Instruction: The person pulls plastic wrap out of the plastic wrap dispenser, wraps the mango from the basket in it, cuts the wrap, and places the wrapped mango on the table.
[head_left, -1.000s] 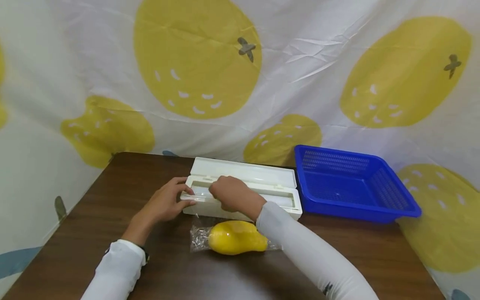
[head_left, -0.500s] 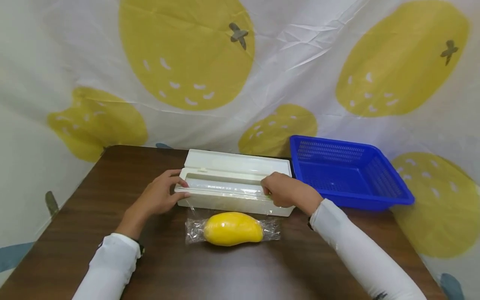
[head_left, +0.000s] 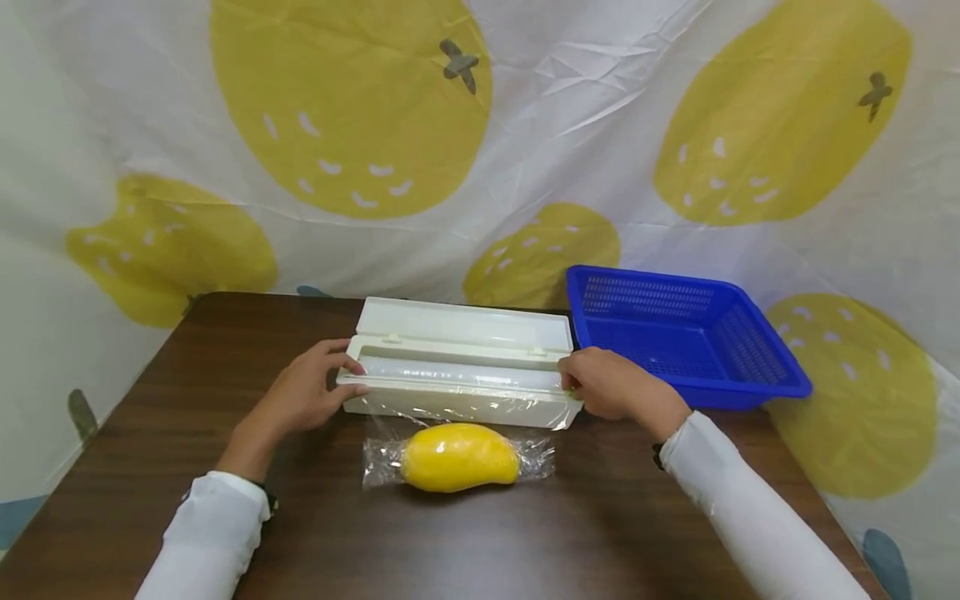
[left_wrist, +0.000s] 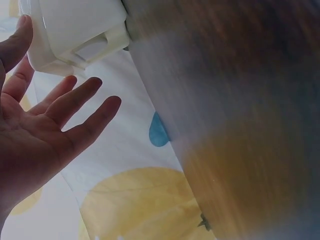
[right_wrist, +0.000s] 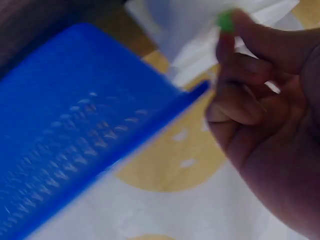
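A white cling film dispenser (head_left: 450,406) lies across the table with its lid (head_left: 465,323) tipped back. Inside shows a roll of cling film (head_left: 457,373). My left hand (head_left: 303,387) pinches the dispenser's left end between thumb and index finger; its other fingers spread loosely in the left wrist view. At the right end, my right hand (head_left: 611,383) pinches a small green slide cutter (right_wrist: 226,21), mostly hidden by the fingers. In front lies a yellow mango (head_left: 460,457) wrapped in clear film, its crumpled ends sticking out both sides. Clear film hangs over the dispenser's front.
A blue perforated basket (head_left: 690,383) stands at the back right, close beside the dispenser and my right hand. Behind the brown table (head_left: 420,542) hangs a white cloth (head_left: 555,150) printed with yellow fruit.
My right hand has slid rightward along the dispenser's front edge, from near its middle to its right end. The left hand stays at the left end. The view has shifted slightly.
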